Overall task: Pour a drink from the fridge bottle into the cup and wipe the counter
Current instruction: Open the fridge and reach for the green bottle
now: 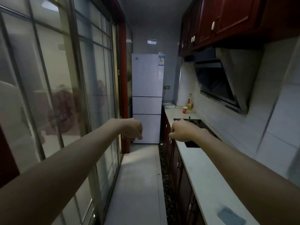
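A tall white fridge (147,88) stands closed at the far end of a narrow kitchen. On the white counter (203,174) along the right, a red paper cup (184,110) sits near the far end. A blue-grey cloth (231,215) lies on the counter close to me. Both my arms stretch forward at mid-height. My left hand (132,129) and my right hand (181,131) have their fingers curled downward and hold nothing. The fridge bottle is hidden.
A yellow oil bottle (189,102) stands behind the cup by the tiled wall. A black cooktop (197,124) is set into the counter under a range hood (220,82). Sliding glass doors (65,95) line the left; red cabinets (227,18) hang above.
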